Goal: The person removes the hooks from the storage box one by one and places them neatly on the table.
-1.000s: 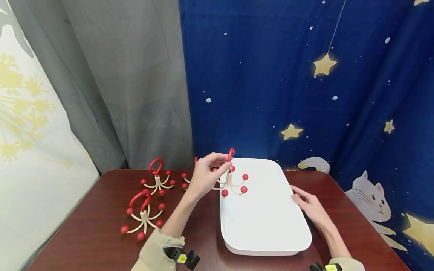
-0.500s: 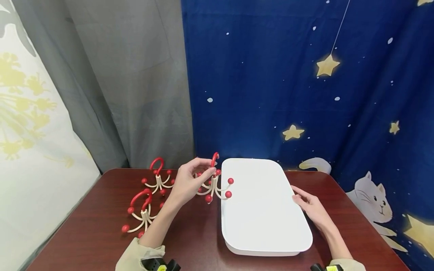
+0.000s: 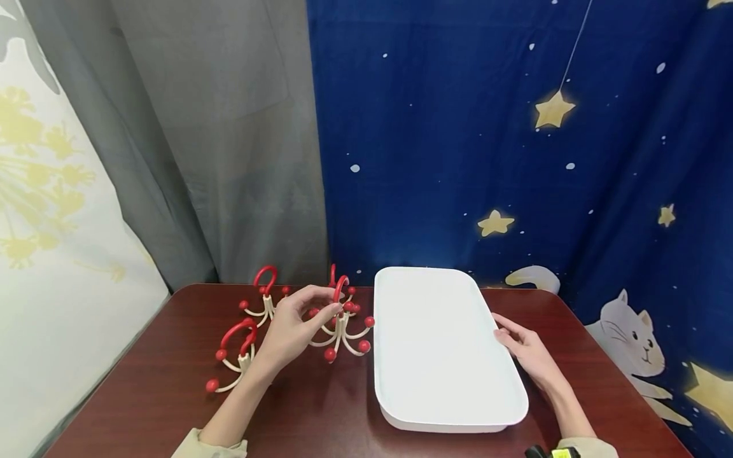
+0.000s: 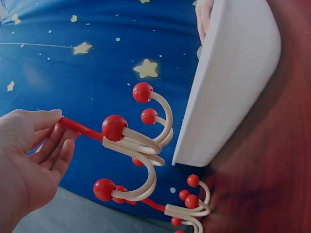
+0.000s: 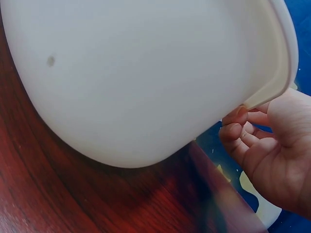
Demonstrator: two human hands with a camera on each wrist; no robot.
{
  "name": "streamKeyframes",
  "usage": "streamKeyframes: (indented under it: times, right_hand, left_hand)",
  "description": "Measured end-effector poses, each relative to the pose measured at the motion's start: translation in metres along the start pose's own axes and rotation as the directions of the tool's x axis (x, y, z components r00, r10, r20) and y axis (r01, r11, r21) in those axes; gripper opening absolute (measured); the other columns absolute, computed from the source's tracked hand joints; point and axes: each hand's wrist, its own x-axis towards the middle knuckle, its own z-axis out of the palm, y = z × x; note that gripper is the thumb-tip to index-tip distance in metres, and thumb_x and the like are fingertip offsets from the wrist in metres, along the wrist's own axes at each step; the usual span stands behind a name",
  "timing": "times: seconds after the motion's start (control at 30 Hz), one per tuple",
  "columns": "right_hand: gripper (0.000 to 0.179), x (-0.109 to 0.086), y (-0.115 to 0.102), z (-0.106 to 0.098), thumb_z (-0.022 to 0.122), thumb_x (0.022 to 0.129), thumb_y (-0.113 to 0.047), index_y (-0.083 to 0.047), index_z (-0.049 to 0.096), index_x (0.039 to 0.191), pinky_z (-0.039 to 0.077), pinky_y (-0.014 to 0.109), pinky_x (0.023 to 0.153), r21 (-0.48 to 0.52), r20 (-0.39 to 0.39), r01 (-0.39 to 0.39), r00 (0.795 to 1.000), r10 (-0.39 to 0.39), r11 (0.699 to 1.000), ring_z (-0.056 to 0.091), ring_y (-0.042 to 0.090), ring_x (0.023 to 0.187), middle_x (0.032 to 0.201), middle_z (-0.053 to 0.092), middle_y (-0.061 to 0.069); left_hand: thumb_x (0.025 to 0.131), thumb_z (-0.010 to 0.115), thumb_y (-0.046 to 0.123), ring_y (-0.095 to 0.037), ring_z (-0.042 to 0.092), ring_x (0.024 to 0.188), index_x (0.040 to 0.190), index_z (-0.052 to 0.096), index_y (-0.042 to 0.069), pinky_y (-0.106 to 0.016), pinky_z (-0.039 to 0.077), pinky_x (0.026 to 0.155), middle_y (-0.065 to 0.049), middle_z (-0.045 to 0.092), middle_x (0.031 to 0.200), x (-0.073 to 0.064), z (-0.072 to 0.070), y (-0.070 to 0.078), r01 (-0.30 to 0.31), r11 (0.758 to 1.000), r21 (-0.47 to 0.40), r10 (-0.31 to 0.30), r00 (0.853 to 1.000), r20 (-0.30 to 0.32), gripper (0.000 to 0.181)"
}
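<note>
My left hand (image 3: 298,327) pinches the red hook of a hanger (image 3: 340,331) between thumb and fingers. That hanger has curved cream arms tipped with red balls and is upright, left of a white tray (image 3: 446,346). In the left wrist view the red hook end lies at the left hand's (image 4: 36,160) fingertips, and the hanger (image 4: 141,155) has its arms spread. My right hand (image 3: 529,353) holds the tray's right edge. In the right wrist view the right hand's (image 5: 272,141) curled fingertips touch just under the rim of the tray (image 5: 121,97).
Two similar hangers, one at the back left (image 3: 267,306) and one nearer the front (image 3: 243,362), stand on the dark red table (image 3: 154,381). Another hanger (image 4: 189,211) is partly hidden behind the held one. A grey and blue curtain (image 3: 401,127) hangs behind the table.
My left hand has moved left and down with the hanger, from above the tray to beside it. The right hand stays on the tray's edge.
</note>
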Motion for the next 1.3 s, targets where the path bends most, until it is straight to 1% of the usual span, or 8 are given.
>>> streamKeyframes:
  times: [0.13,0.23,0.4,0.5,0.8,1.03,1.17,1.3]
  right_hand:
    - [0.056,0.000,-0.001,0.000,0.060,0.103,-0.027,0.001,0.045,0.149,0.057,0.029,0.076,-0.003,-0.001,-0.006,1.000,0.006,1.000,0.064,0.012,0.092,0.113,0.064,0.018]
    - [0.056,0.000,-0.001,0.000,0.060,0.104,-0.028,0.000,0.044,0.150,0.057,0.029,0.076,-0.009,0.000,-0.010,1.000,0.010,1.000,0.064,0.013,0.092,0.114,0.064,0.018]
    - [0.056,0.000,0.000,0.000,0.060,0.104,-0.028,0.000,0.045,0.150,0.057,0.029,0.075,-0.016,-0.006,-0.003,1.000,0.003,1.000,0.065,0.013,0.091,0.112,0.065,0.017]
    - [0.055,0.001,0.001,0.000,0.059,0.104,-0.027,0.001,0.045,0.149,0.057,0.029,0.074,-0.004,-0.003,0.003,1.000,-0.003,1.000,0.066,0.013,0.090,0.110,0.065,0.015]
    - [0.055,0.002,0.002,0.001,0.059,0.104,-0.025,0.002,0.044,0.149,0.058,0.030,0.073,0.001,-0.004,0.011,1.000,-0.011,1.000,0.067,0.013,0.087,0.108,0.066,0.013]
    - [0.055,0.003,0.002,0.002,0.060,0.104,-0.025,0.001,0.045,0.149,0.058,0.030,0.073,-0.003,-0.009,0.004,1.000,-0.004,1.000,0.066,0.013,0.087,0.108,0.065,0.014]
    - [0.055,0.003,0.003,0.002,0.060,0.103,-0.025,0.001,0.045,0.149,0.058,0.030,0.073,-0.004,-0.010,0.000,1.000,0.000,1.000,0.066,0.013,0.087,0.107,0.065,0.013]
    - [0.055,0.003,0.003,0.002,0.060,0.103,-0.026,0.001,0.045,0.149,0.058,0.030,0.073,-0.005,-0.013,-0.001,1.000,0.001,1.000,0.066,0.013,0.086,0.108,0.065,0.014]
  left_hand:
    - [0.092,0.076,0.011,-0.022,0.071,0.084,0.108,0.073,0.008,-0.027,0.056,0.074,-0.002,0.074,0.099,-0.007,-0.004,-0.006,-0.001,1.000,0.002,0.001,1.000,0.010,0.017]
    - [0.090,0.077,0.010,-0.018,0.070,0.084,0.107,0.073,0.005,-0.026,0.055,0.073,-0.001,0.073,0.098,-0.012,-0.006,-0.010,-0.003,1.000,0.024,0.003,1.000,0.004,0.018]
    - [0.090,0.077,0.008,-0.012,0.069,0.086,0.106,0.072,0.004,-0.027,0.055,0.074,-0.007,0.073,0.100,-0.021,-0.006,-0.018,-0.007,0.999,0.043,0.007,1.000,0.007,0.017]
    - [0.090,0.076,0.008,-0.013,0.070,0.083,0.105,0.072,0.005,-0.028,0.056,0.072,-0.006,0.074,0.098,-0.025,-0.005,-0.022,-0.013,0.999,0.040,0.012,1.000,0.021,0.016]
    - [0.090,0.077,0.010,-0.011,0.069,0.082,0.105,0.072,0.006,-0.026,0.055,0.072,0.000,0.074,0.097,-0.041,-0.003,-0.035,0.027,0.999,0.044,-0.029,0.999,0.039,0.017]
    - [0.090,0.077,0.010,-0.015,0.070,0.078,0.105,0.071,0.004,-0.027,0.056,0.069,0.004,0.072,0.093,-0.051,-0.005,-0.044,0.044,0.996,0.080,-0.047,0.998,0.046,0.018]
    - [0.090,0.076,0.011,-0.014,0.070,0.080,0.105,0.071,0.005,-0.026,0.055,0.071,0.002,0.073,0.094,-0.055,-0.006,-0.047,0.065,0.996,0.065,-0.068,0.996,0.054,0.017]
    - [0.092,0.074,0.009,-0.020,0.072,0.082,0.105,0.070,0.005,-0.025,0.056,0.072,-0.004,0.073,0.095,-0.059,-0.006,-0.050,0.072,0.997,0.009,-0.073,0.995,0.068,0.015]
